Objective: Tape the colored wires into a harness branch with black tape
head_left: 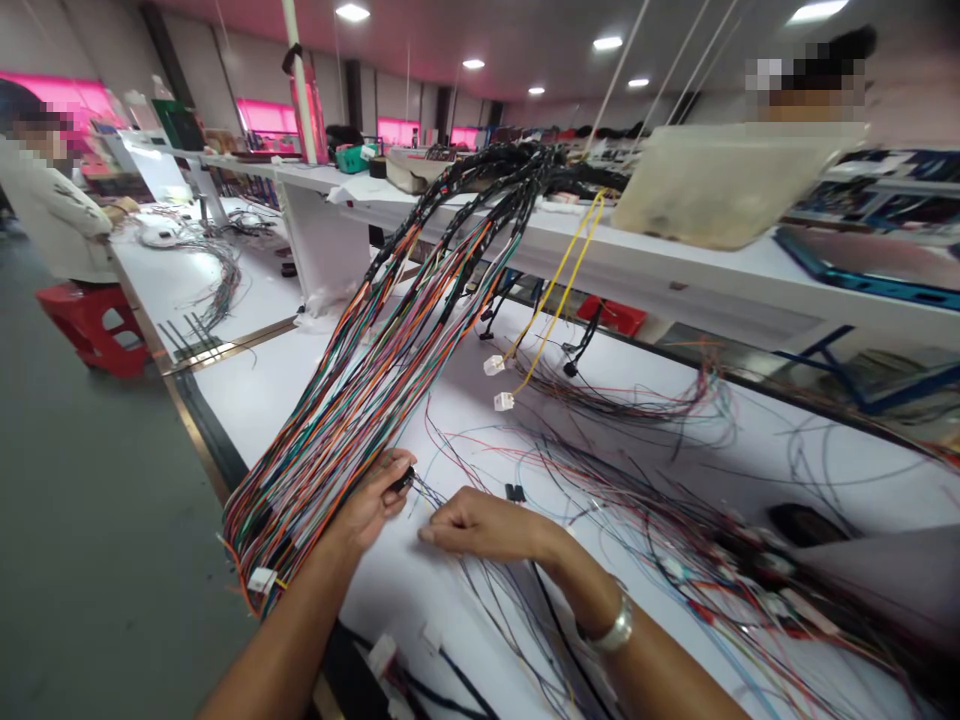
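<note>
Two bare forearms reach in from the bottom of the view over a white workbench (pixel 394 600), working near its near left edge. The left hand (pixel 367 505) is closed, its thumb and fingers gripping a small black connector (pixel 403 480) from which thin wires run out to the right. The right hand (pixel 480 525), with a silver wristband (pixel 611 628) on its wrist, lies just beside the left, palm down, its fingertips (pixel 424 535) drawn together among the thin wires; whether they pinch one cannot be told. A large wire harness (pixel 390 370) dominates the middle of the view. Black sleeved trunks (pixel 510 170) gather at a raised white shelf (pixel 660 260) along the far side of the bench, then fan into a dense sheaf of orange, green, red, blue and white wires that slants down to the near left edge, just beside the left hand. Two yellow wires (pixel 562 290) hang from the trunks and end in small white connectors (pixel 499 380) on the bench. Loose thin wires (pixel 637 520) tangle across the right part of the surface. A translucent plastic tub (pixel 727 185) sits on the shelf. At far left, a co-worker (pixel 52 210) in a pale jacket sits on a red stool (pixel 94 330) at the next stretch of bench.
</note>
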A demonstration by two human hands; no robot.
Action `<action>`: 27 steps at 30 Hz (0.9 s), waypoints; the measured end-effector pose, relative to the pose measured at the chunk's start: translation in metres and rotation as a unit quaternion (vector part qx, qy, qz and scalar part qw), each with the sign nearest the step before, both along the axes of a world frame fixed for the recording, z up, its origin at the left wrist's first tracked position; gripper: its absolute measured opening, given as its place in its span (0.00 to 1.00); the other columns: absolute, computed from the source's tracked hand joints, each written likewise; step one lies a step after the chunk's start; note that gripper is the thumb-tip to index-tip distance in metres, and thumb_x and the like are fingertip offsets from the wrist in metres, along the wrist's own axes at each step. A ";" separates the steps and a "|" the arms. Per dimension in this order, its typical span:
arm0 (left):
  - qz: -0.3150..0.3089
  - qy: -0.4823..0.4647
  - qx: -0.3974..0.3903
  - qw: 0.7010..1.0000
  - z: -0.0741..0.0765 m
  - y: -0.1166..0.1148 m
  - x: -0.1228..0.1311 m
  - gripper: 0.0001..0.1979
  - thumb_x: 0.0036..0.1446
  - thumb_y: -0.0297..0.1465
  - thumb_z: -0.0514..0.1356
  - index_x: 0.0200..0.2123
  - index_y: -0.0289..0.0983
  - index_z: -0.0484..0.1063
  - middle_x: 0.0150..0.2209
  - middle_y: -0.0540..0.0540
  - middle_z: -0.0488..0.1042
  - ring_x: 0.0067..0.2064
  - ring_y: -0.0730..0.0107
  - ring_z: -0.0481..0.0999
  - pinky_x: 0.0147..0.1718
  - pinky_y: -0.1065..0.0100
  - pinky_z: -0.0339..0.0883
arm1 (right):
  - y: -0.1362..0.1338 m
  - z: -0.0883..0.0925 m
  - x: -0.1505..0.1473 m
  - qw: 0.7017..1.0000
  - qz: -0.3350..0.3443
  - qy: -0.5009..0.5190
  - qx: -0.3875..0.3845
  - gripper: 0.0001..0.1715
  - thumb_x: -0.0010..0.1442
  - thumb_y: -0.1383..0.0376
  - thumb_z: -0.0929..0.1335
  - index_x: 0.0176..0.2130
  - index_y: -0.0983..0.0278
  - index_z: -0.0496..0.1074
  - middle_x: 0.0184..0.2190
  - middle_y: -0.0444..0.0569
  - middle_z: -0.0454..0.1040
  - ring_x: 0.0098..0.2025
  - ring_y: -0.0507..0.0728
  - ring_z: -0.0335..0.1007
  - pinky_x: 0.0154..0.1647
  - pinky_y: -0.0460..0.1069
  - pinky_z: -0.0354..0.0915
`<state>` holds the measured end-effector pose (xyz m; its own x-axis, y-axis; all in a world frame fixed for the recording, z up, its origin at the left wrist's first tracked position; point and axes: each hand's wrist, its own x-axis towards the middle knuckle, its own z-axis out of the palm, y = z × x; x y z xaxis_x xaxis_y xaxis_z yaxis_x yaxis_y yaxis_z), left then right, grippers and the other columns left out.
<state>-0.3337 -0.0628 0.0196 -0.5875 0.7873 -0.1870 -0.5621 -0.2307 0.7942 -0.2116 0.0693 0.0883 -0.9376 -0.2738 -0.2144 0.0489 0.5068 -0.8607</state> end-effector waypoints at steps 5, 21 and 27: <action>0.019 -0.001 -0.003 1.000 0.000 0.001 0.001 0.15 0.44 0.36 0.69 0.31 0.34 0.72 0.21 0.56 0.61 0.16 0.87 0.51 0.13 0.80 0.40 | 0.004 -0.001 0.000 0.988 -0.138 0.058 -0.035 0.25 0.60 0.50 0.61 0.20 0.63 0.55 0.17 0.38 0.53 0.21 0.48 0.49 0.23 0.44 0.49; 0.016 -0.047 0.007 0.999 0.001 0.004 0.006 0.18 0.44 0.37 0.69 0.37 0.31 0.74 0.19 0.57 0.59 0.16 0.86 0.50 0.12 0.81 0.42 | -0.038 -0.010 -0.003 0.886 -0.441 0.137 -0.038 0.10 0.56 0.60 0.63 0.28 0.63 0.68 0.19 0.43 0.69 0.21 0.52 0.63 0.24 0.45 0.59; -0.041 -0.108 0.002 0.993 -0.007 0.003 0.001 0.17 0.50 0.37 0.66 0.37 0.29 0.74 0.17 0.56 0.57 0.15 0.85 0.49 0.11 0.82 0.41 | -0.048 -0.026 0.008 0.904 -0.408 0.120 -0.033 0.06 0.53 0.65 0.64 0.25 0.62 0.64 0.21 0.44 0.71 0.23 0.53 0.66 0.26 0.46 0.61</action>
